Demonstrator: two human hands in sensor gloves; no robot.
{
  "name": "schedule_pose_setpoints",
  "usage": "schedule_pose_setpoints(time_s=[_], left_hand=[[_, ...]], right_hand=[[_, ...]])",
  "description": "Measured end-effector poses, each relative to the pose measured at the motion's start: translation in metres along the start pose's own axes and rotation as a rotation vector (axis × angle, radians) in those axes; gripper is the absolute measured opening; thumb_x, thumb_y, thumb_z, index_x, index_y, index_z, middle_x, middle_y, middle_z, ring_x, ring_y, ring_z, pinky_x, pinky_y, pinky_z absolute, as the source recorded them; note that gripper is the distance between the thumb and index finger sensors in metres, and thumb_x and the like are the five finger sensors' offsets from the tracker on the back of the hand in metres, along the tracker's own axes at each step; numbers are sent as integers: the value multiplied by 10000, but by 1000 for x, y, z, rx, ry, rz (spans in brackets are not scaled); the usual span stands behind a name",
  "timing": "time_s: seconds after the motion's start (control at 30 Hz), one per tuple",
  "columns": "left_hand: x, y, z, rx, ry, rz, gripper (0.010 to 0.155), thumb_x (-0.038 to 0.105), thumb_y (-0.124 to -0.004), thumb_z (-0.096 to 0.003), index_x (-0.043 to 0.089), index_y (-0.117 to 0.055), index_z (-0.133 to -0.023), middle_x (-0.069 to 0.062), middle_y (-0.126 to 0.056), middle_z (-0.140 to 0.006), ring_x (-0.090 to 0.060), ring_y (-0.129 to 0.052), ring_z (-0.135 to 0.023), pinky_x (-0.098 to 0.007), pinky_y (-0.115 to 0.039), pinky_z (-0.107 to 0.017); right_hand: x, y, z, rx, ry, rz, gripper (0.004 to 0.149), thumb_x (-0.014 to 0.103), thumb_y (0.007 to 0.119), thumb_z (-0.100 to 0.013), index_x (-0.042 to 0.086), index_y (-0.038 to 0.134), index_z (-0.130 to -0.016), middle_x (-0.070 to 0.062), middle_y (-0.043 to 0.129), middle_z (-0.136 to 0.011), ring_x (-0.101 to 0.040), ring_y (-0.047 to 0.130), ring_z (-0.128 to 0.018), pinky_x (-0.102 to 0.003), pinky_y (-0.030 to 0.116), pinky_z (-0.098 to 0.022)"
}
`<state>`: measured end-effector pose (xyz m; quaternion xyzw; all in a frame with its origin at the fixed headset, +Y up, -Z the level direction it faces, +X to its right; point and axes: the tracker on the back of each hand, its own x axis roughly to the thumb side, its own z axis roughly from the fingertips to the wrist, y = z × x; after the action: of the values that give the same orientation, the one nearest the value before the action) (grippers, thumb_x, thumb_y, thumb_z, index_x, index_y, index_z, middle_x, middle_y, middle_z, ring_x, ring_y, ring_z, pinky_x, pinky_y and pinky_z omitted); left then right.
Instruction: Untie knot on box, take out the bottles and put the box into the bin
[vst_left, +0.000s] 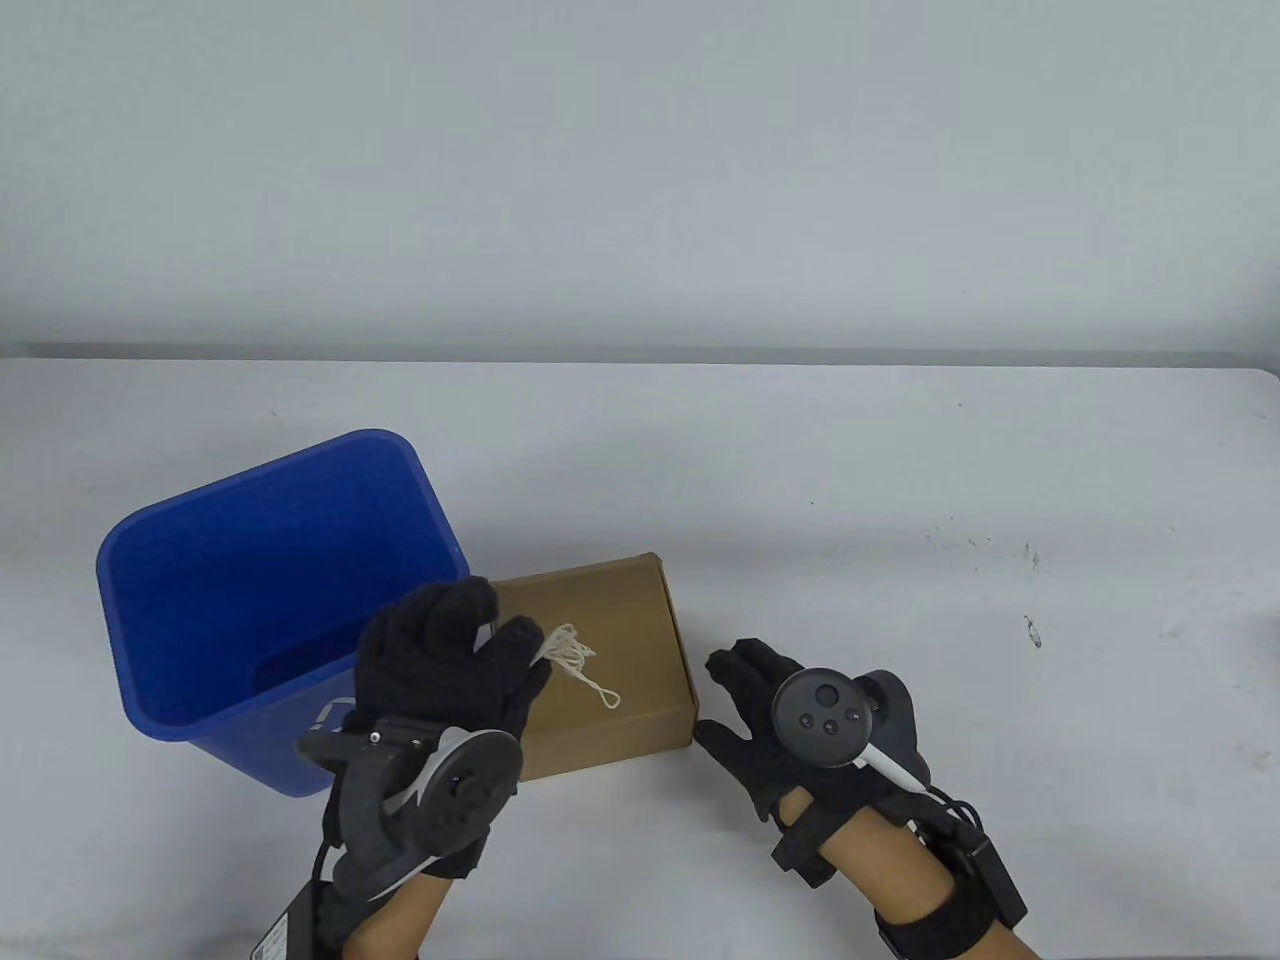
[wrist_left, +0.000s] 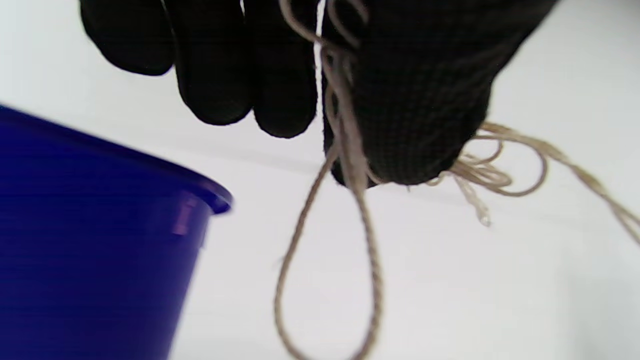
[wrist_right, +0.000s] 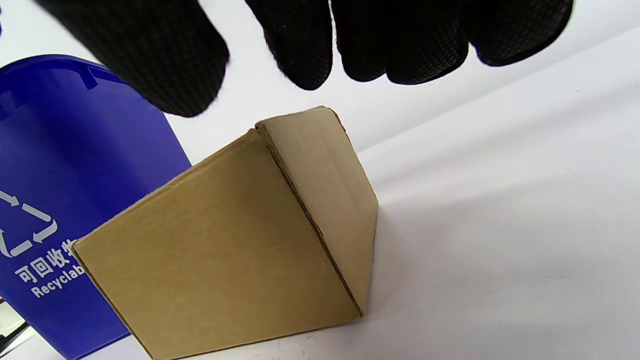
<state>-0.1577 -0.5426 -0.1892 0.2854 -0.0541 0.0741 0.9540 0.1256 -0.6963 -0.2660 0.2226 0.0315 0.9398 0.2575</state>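
At the far left of the worktop (vst_left: 900, 470) stands the blue bin (vst_left: 200, 600), open and upright, its wall touching or just short of the box; I cannot tell which. My left hand (vst_left: 450, 660) hovers over the box's left end, finger and thumb pinching a bunched cream string (vst_left: 570, 655). In the left wrist view the string (wrist_left: 350, 165) hangs from that pinch in loose loops, with a frayed tuft off to one side, so I judge the knot is undone and the string is free of the box. The cardboard box (vst_left: 610, 650) lies flat and closed beside the bin, and no bottles show anywhere yet.

To the right, my right hand (vst_left: 790, 720) rests just beside the box's right end, fingers straight and relaxed, holding nothing. The right wrist view shows that end of the box (wrist_right: 320, 200) with its flap seam facing me.

The step in hand, as I read it, is getting rid of the string and opening the box. To do it well I would drop the string clear of the lid so no loop catches a flap. Then I would steady the box with the right hand against its end while the left lifts the lid edge. I would keep the box level, since the bottles inside may roll or tip if it tilts.
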Motion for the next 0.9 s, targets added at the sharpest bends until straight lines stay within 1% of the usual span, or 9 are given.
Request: schedule_pose_setpoints(time_s=[0.17,0.37,0.57,0.67,0.77,0.9], left_hand=[[-21,15,-10,38,76,-53,403,417,-950,-423,243,-1006,-783,-88,-782,-1017,-443,-760,-945,-660,-597,-720],[-51,22,-23,43,196,-70,409,405,-946,-430,223,-995,-793,-97,-775,-1021,-450,-751,-949,-669,-583,-723],[-79,24,-37,29,309,-91,412,392,-949,-432,207,-991,-798,-97,-769,-1027,-458,-744,-954,-676,-575,-724],[-93,22,-45,-6,368,-87,418,379,-948,-434,186,-985,-802,-93,-772,-1024,-458,-744,-956,-678,-571,-726],[-102,20,-49,-51,419,-85,420,377,-945,-441,193,-971,-818,-84,-756,-1036,-451,-720,-979,-678,-550,-744],[-107,18,-49,-46,441,-101,421,379,-945,-440,192,-971,-816,-84,-767,-1029,-453,-725,-977,-679,-552,-741]], right_hand=[[1,2,0,20,4,-12,688,450,746,-482,39,571,-1005,-256,470,-1040,-529,596,-891,-662,563,-590],[1,2,0,30,10,-14,690,451,742,-484,38,566,-1007,-255,467,-1040,-530,594,-890,-663,562,-590],[3,4,0,47,8,-11,687,452,740,-485,39,570,-1006,-259,464,-1041,-529,592,-892,-663,562,-590],[3,5,0,55,7,-9,684,453,739,-485,39,575,-1004,-255,467,-1041,-532,591,-891,-663,562,-590],[3,4,0,54,8,-9,682,452,739,-485,37,579,-1003,-257,465,-1041,-531,590,-892,-663,562,-590],[3,4,0,54,10,-10,681,452,739,-485,36,582,-1001,-258,469,-1040,-531,593,-891,-663,563,-589]])
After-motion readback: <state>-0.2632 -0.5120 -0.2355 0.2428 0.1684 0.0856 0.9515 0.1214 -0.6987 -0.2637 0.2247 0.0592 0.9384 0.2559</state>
